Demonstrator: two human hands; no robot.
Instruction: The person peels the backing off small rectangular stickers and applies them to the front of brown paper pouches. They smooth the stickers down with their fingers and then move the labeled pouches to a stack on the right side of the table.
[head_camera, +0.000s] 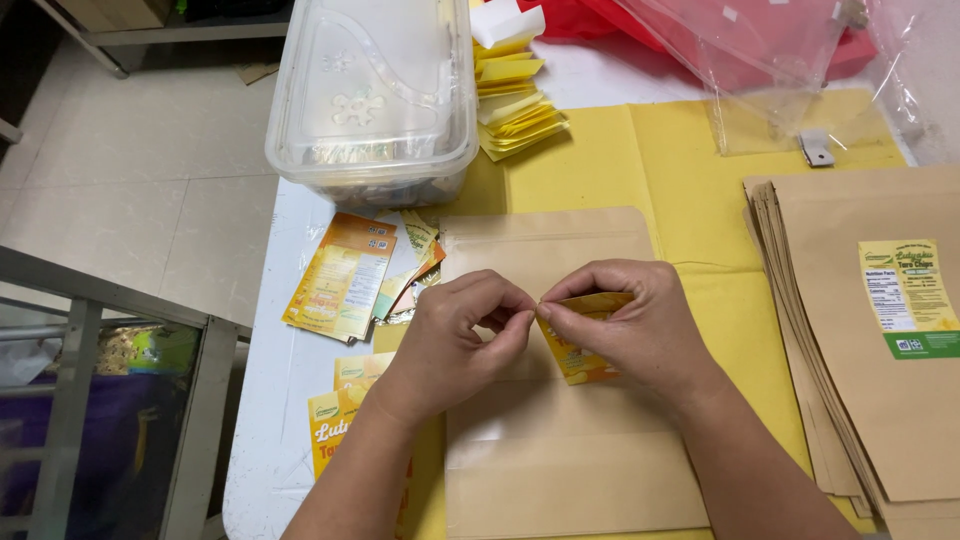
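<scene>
My right hand (640, 325) pinches the yellow sticker label (580, 352), which tilts with its long axis running from about 1 o'clock down to 7 o'clock over the blank kraft pouch (560, 440). My left hand (455, 340) sits at 9 o'clock from the label, its fingertips (520, 322) nipping the upper corner, so both hands meet there.

Clear lidded tub (372, 95), yellow backing strips (515, 105), pouch stack (860, 330).
</scene>
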